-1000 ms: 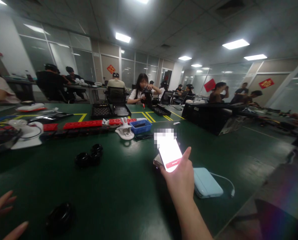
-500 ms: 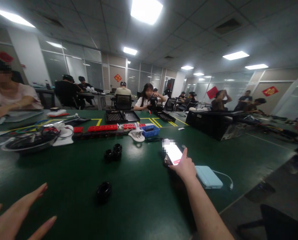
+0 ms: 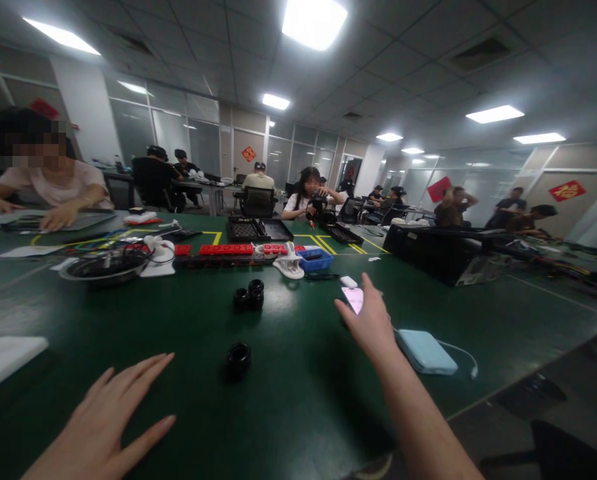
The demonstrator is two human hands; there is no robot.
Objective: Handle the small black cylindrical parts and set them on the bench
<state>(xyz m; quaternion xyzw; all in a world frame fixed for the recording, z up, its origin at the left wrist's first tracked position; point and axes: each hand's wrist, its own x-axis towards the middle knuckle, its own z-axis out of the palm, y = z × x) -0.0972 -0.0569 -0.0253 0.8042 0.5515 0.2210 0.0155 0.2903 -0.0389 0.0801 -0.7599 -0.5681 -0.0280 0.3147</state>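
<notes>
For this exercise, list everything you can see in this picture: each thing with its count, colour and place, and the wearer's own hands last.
table: one, dark green, fills the foreground
phone: one, screen lit, under the right hand's fingers
power bank: one, pale blue, right of the phone, white cable attached
black rings: a touching cluster, mid-table
single black ring: one, nearer, between the hands
blue bin: one, behind the rings
red strips: a row, far side
co-workers: several, seated around
left hand: open, hovering low left
right hand: outstretched over the phone
</notes>
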